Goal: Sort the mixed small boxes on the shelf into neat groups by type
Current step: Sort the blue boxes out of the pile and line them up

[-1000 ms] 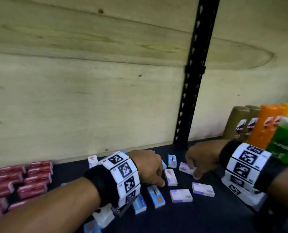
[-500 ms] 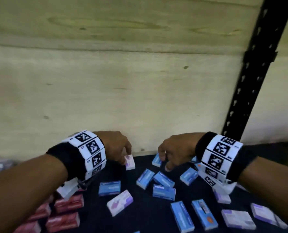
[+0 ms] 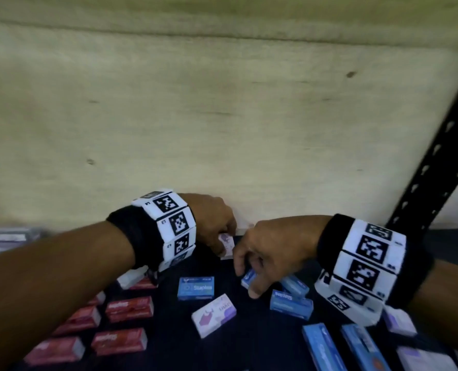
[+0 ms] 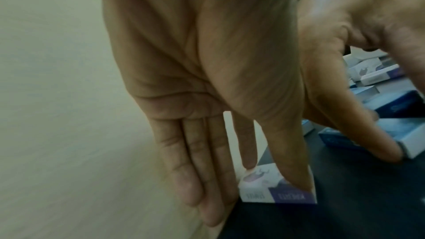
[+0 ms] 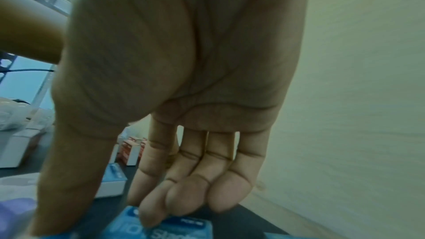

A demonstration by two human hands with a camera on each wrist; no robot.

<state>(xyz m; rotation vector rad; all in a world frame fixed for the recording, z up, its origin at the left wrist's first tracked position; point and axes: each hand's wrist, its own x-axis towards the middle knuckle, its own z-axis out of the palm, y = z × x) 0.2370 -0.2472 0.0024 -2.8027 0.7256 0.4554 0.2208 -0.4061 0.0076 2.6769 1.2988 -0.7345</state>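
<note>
Small boxes in red, blue and purple-white lie mixed on the dark shelf point(image 3: 249, 344). At the back wall my left hand point(image 3: 220, 241) pinches a purple-white box point(image 3: 227, 243) between thumb and index finger; the left wrist view shows that box point(image 4: 257, 195) resting on the shelf under the fingertips point(image 4: 249, 165). Just to its right, my right hand point(image 3: 248, 283) grips a blue staples box point(image 3: 250, 275), thumb on one side and fingers over the top. The right wrist view shows the fingers point(image 5: 149, 219) pressed on the blue box point(image 5: 177, 230).
Red boxes point(image 3: 129, 307) sit in rows at the front left. A blue box point(image 3: 195, 287) and a purple-white box point(image 3: 214, 314) lie loose in the middle, with more blue boxes point(image 3: 290, 303) to the right. The plywood back wall point(image 3: 222, 116) and a black upright point(image 3: 436, 162) bound the shelf.
Both hands have moved left along the shelf, away from the bottles. The left hand has taken a purple-white box by the wall and the right hand has dropped onto a blue box.
</note>
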